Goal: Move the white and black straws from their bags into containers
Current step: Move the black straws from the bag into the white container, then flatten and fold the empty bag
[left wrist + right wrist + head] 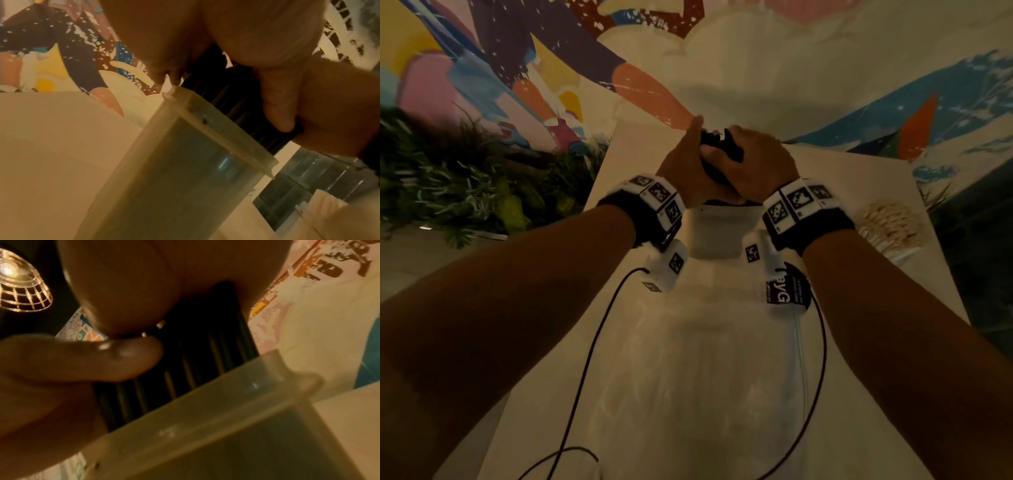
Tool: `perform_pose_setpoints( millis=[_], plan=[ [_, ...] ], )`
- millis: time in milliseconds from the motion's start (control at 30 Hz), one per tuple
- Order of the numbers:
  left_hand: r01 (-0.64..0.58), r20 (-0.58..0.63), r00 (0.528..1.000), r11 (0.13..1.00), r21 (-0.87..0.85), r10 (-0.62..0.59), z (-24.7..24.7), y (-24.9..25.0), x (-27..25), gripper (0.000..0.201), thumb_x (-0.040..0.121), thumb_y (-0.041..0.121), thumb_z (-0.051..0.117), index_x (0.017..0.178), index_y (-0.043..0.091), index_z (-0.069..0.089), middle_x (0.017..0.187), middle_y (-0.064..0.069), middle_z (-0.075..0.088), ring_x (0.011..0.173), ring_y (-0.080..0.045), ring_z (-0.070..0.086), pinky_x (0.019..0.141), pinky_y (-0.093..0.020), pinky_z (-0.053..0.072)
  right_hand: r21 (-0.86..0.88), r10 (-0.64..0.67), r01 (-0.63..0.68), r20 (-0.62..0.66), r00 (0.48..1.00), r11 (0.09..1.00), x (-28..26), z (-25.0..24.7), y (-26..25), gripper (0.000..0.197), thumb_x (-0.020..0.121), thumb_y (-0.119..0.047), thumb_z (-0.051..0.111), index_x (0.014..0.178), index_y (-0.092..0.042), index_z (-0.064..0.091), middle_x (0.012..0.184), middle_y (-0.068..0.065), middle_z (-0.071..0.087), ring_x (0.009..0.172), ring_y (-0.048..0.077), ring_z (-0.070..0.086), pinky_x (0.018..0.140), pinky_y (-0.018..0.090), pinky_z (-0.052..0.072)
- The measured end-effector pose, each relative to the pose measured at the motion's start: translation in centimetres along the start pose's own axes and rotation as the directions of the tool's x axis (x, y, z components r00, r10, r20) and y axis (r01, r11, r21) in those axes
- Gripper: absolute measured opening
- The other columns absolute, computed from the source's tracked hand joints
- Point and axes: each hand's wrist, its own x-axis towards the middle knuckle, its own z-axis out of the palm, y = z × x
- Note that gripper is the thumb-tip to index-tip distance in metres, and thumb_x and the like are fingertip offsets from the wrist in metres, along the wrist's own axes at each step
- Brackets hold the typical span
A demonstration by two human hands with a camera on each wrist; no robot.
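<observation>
Hands, left hand (681, 168) and right hand (756, 164), grip the bundle of thin black plastic straws (719, 150) upright over the translucent square plastic container (717, 233); splayed straws could catch its rim and spill.

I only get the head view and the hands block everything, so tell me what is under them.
Observer: A translucent container stands right under the hands; the black straws go down into its open top.
Operator: Say which hand holds the bundle.
Observer: The right hand grips it; in the right wrist view its thumb lies across the straws. The left hand closes on the other side, its fingers against the bundle.
Operator: Report whether the straws sit on the bottom.
Observer: Cannot tell; the frosted wall hides their lower ends in both wrist views.
</observation>
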Motion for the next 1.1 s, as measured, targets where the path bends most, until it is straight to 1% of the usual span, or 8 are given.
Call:
perform_pose_setpoints(
  millis=[133, 267, 367, 500, 633, 800, 933, 1100],
  plan=[
    [-0.008, -0.066, 0.998, 0.999, 0.051, 0.011, 0.1, 1.0, 0.4, 0.11, 0.052, 0.034, 0.089, 0.142, 0.015, 0.028, 0.142, -0.003, 0.04, 0.128, -0.02, 0.041, 0.103, -0.027, 0.035, 0.1, 0.041, -0.025, -0.163, 0.986, 0.995, -0.1, 0.2, 0.7, 0.042, 0.086, -0.059, 0.05, 0.097, -0.019, 0.056, 0.102, 0.003, 0.056, 0.086, 0.02, 0.055, 0.072, 0.032, 0.041],
    [-0.057, -0.072, 0.995, 0.996, 0.069, 0.062, 0.2, 0.7, 0.1, 0.107, 0.051, 0.038, 0.083, 0.141, 0.013, 0.03, 0.138, -0.003, 0.042, 0.125, -0.021, 0.042, 0.107, -0.03, 0.034, 0.03, -0.056, 0.056, -0.012, 0.998, 0.998, -0.4, 0.2, 0.7, 0.067, 0.088, -0.067, 0.031, 0.136, -0.021, 0.04, 0.145, 0.009, 0.037, 0.132, 0.03, 0.037, 0.108, 0.047, 0.031],
    [-0.053, -0.093, 0.994, 0.997, 0.058, 0.058, 0.4, 0.9, 0.0, 0.101, 0.06, 0.034, 0.08, 0.143, 0.016, 0.025, 0.131, -0.001, 0.05, 0.105, -0.01, 0.051, 0.087, -0.015, 0.042, 0.072, -0.131, 0.129, 0.021, 0.991, 0.989, 0.1, 0.1, 0.4, 0.07, 0.084, -0.07, 0.02, 0.125, -0.025, 0.053, 0.125, 0.005, 0.055, 0.11, 0.027, 0.055, 0.093, 0.039, 0.044],
    [-0.126, 0.005, 0.991, 0.94, 0.318, 0.132, -0.1, 1.2, 0.4, 0.111, 0.041, 0.076, 0.061, 0.132, 0.016, 0.041, 0.134, -0.005, 0.042, 0.122, -0.022, 0.038, 0.102, -0.03, 0.035, -0.007, -0.098, 0.098, -0.116, 0.988, 0.995, 0.0, 0.4, 1.6, 0.057, 0.089, -0.063, 0.035, 0.124, -0.025, 0.058, 0.137, 0.01, 0.046, 0.123, 0.029, 0.044, 0.097, 0.037, 0.038],
    [-0.068, -0.014, 0.997, 0.958, 0.28, 0.075, 0.1, 0.9, 0.4, 0.126, 0.039, 0.077, 0.064, 0.141, 0.011, 0.032, 0.142, -0.006, 0.035, 0.128, -0.02, 0.036, 0.108, -0.032, 0.032, 0.047, -0.183, 0.181, 0.047, 0.982, 0.982, 0.6, 0.9, 1.5, 0.076, 0.082, -0.073, 0.02, 0.119, -0.016, 0.054, 0.116, 0.011, 0.055, 0.107, 0.031, 0.052, 0.088, 0.035, 0.037],
    [-0.161, 0.068, 0.987, 0.876, 0.455, 0.146, 0.5, 1.0, 0.8, 0.101, 0.046, 0.087, 0.044, 0.122, 0.02, 0.053, 0.127, -0.002, 0.049, 0.121, -0.024, 0.04, 0.106, -0.027, 0.025, 0.035, -0.175, 0.177, -0.047, 0.983, 0.984, 0.4, 1.5, 1.6, 0.064, 0.084, -0.063, 0.02, 0.113, -0.019, 0.056, 0.108, 0.003, 0.058, 0.098, 0.026, 0.054, 0.085, 0.035, 0.041],
    [-0.086, 0.037, 0.996, 0.891, 0.447, 0.078, -0.1, 1.3, 0.4, 0.114, 0.048, 0.09, 0.049, 0.136, 0.019, 0.039, 0.14, -0.005, 0.04, 0.128, -0.028, 0.038, 0.109, -0.039, 0.03, 0.056, -0.148, 0.151, -0.047, 0.988, 0.987, -0.2, 0.9, 1.2, 0.065, 0.083, -0.066, 0.023, 0.113, -0.02, 0.059, 0.105, 0.002, 0.058, 0.1, 0.027, 0.056, 0.087, 0.038, 0.044],
    [0.021, -0.085, 0.996, 0.974, 0.225, -0.002, -3.2, 2.2, -3.7, 0.127, 0.052, 0.073, 0.071, 0.15, 0.021, 0.009, 0.156, 0.0, 0.016, 0.141, -0.018, 0.021, 0.111, -0.034, 0.022, 0.165, -0.083, 0.195, -0.518, 0.851, 0.967, -4.5, -1.0, 1.4, 0.054, 0.088, -0.054, 0.049, 0.122, -0.015, 0.061, 0.129, 0.008, 0.058, 0.122, 0.021, 0.051, 0.104, 0.035, 0.038]
  ],
)
